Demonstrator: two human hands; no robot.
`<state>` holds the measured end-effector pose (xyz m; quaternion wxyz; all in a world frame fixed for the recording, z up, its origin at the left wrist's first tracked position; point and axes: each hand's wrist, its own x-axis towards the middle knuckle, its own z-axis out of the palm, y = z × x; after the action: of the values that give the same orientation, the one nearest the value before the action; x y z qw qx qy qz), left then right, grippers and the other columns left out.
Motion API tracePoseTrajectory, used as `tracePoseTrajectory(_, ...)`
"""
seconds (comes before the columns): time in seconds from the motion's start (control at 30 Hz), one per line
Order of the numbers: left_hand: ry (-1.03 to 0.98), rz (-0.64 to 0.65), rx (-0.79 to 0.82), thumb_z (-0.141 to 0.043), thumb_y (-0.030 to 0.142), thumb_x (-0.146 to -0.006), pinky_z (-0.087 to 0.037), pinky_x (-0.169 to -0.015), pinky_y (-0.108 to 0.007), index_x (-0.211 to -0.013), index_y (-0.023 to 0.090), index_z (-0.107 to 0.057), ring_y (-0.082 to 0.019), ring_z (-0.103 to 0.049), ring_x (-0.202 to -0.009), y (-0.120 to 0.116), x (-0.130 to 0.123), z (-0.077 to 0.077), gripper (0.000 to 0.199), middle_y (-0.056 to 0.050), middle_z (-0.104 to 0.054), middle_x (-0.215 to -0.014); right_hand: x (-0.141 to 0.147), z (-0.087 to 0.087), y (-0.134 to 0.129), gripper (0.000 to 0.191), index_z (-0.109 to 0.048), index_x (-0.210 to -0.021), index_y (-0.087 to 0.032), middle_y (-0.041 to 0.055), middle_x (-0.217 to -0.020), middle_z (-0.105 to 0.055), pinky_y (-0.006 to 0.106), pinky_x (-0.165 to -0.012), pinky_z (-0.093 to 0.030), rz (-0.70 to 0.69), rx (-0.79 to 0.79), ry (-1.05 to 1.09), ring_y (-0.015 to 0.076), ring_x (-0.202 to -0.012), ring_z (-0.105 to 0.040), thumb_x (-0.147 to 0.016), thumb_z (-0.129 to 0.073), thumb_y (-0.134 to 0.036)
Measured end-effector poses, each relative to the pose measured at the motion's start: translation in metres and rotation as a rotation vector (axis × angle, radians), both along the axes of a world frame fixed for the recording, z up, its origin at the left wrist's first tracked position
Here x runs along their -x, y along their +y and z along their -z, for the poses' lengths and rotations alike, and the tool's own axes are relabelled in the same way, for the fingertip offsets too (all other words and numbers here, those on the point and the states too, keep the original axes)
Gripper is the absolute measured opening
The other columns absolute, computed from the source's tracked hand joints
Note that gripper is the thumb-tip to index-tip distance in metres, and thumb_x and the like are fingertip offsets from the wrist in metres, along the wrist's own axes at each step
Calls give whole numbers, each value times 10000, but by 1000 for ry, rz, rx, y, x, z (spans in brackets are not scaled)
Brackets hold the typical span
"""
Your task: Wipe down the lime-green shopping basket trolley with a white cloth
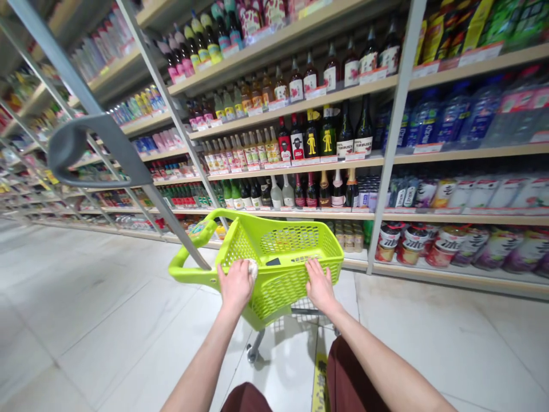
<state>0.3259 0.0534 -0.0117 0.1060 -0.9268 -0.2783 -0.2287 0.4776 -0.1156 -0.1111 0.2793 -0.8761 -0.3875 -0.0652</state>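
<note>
At the far left, a grey loop handle (128,151) sits on a metal pole (171,220) that slants down to the green handle (189,276) at the left end of a lime-green shopping cart (281,289). The cart stands on the pale tiled floor (107,320), its perforated basket directly ahead of the person, with a caster (252,355) showing beneath its left part.

The left hand (235,286) is at the near rim of the basket, close to its left corner; its fingers are curled around a bunched white cloth (253,268), which pokes out on their right side, against the rim.

Further right, a yellow strip (319,380) lies on the floor between the person's brown-clad knees (352,377). Above it, the right hand (319,286) touches the same near rim, toward the right corner, fingers laid over the edge; whether they clench it I cannot tell.

Behind the cart, bottles line the shelves (295,169); right of a grey upright (388,154), labelled jars (414,240) fill the bottom shelf.
</note>
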Motion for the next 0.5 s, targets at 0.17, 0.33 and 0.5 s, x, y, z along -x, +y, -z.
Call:
tracePoseTrajectory(0.17,34,91,18,-413,289,-784,-180,-1015,-492,-1046,168,-513,-228,-527,-993,-20,-32,16,305,-99,-585,-1055,-2,-2,-3,618,-353,-1292,-137,86,-1397,-288,520,-1031,-90,-12,-1,-28,218,-1305,-174,-681,-387,-51)
tracePoseTrajectory(0.33,78,172,36,-408,177,-769,-175,-1025,-483,-1035,215,-515,-202,-537,-990,-21,-40,22,290,-68,-585,-1074,-4,-6,-6,613,-368,-1281,-151,96,-1385,-310,543,-1025,-51,-32,29,-30,227,-1299,-193,-677,-400,-54)
tracePoseTrajectory(0.5,18,73,-32,-372,166,-783,-69,-1015,-571,-1025,218,-520,-216,-547,-959,2,-11,1,289,-71,-582,-1104,-2,-5,-5,602,-361,-1286,-146,94,-1389,-304,525,-1030,-66,-18,16,-36,217,-1302,-181,-691,-394,-59)
